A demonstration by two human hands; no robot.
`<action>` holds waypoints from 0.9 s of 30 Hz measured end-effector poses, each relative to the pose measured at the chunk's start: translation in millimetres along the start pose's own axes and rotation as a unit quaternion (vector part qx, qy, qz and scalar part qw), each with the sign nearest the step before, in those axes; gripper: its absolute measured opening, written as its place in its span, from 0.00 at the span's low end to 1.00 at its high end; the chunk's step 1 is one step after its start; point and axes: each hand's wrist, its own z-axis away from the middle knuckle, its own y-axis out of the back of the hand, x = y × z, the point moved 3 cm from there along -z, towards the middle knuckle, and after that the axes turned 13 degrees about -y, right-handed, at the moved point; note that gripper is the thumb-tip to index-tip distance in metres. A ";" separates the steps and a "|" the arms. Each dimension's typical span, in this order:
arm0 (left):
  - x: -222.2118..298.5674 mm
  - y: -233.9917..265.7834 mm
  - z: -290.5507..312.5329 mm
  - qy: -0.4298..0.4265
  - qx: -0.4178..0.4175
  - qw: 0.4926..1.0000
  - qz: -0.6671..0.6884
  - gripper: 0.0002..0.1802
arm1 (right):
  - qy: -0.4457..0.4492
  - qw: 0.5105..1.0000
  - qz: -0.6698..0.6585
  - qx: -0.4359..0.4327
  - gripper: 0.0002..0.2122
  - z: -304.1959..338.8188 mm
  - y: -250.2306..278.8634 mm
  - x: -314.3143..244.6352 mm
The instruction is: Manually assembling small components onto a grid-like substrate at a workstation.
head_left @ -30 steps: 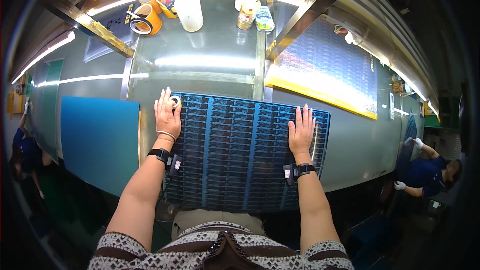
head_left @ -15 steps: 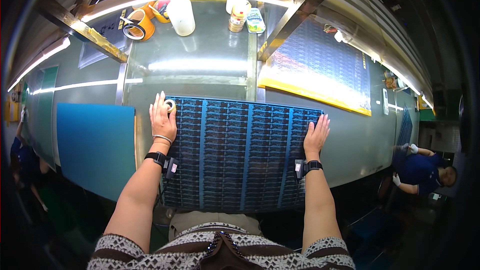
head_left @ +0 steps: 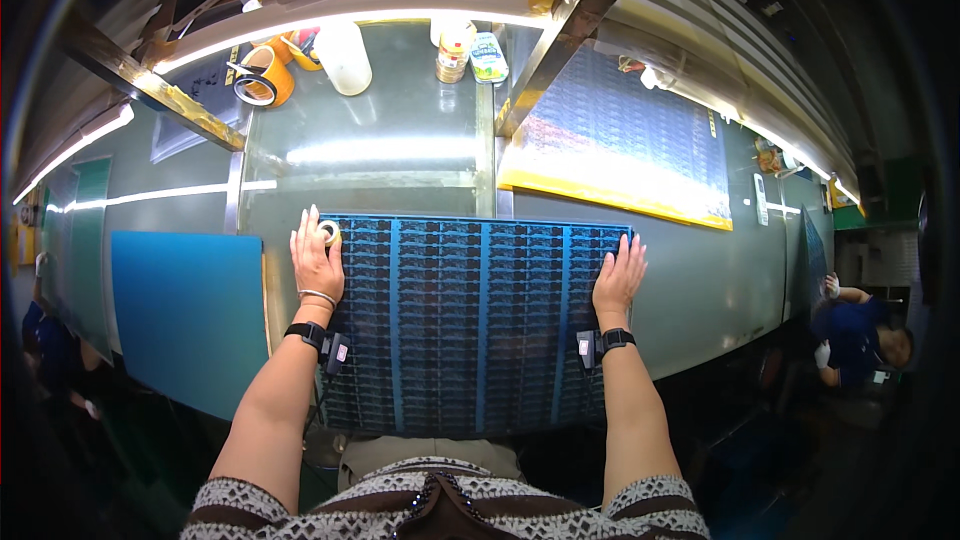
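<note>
A large blue panel [head_left: 440,320] with columns of repeated dark patterning lies in front of me. My left hand [head_left: 316,262] rests along its left edge near the far corner, fingers stretched forward. A small pale roll of tape [head_left: 328,232] is tucked between that hand's thumb and forefinger, over the panel's corner. On the opposite side, my right hand [head_left: 620,275] lies with straight fingers against the right edge, holding nothing else. Each wrist carries a black strap with a small dark device.
A plain blue sheet [head_left: 185,310] lies to the left. Behind stand orange tape rolls [head_left: 263,76], a white cylinder [head_left: 344,58], a bottle [head_left: 453,52] and a small tub [head_left: 489,58]. A metal post [head_left: 575,25] rises beside a yellow-edged patterned sheet [head_left: 625,145]. Co-workers are at both sides.
My view has shifted, so the table and panel appear slightly lower and more to the left. Both hands keep their places on the panel's edges. The co-worker at right has moved their arms.
</note>
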 end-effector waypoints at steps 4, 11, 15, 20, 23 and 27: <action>-0.2 0.9 -2.9 -0.006 0.010 1.000 0.013 0.07 | 0.008 1.000 -0.008 0.000 0.22 -2.6 1.7 -1.2; 0.2 -1.4 -1.0 0.001 0.018 1.000 0.017 0.07 | 0.014 1.000 -0.021 0.001 0.22 -5.6 3.4 -1.7; -2.6 -0.6 1.2 0.008 0.038 0.999 0.015 0.08 | 0.025 1.000 0.006 0.008 0.22 -5.3 5.3 -6.6; -1.2 0.8 1.7 0.015 0.029 0.998 0.046 0.10 | 0.007 0.997 0.074 -0.019 0.22 -5.6 8.5 -6.2; -3.3 7.5 4.0 0.027 0.030 0.998 0.048 0.11 | 0.061 0.994 0.095 -0.007 0.24 -8.3 14.3 -29.6; -3.4 7.5 5.6 0.022 0.032 0.998 0.056 0.11 | 0.170 0.985 -0.011 0.015 0.23 -5.0 27.3 -96.9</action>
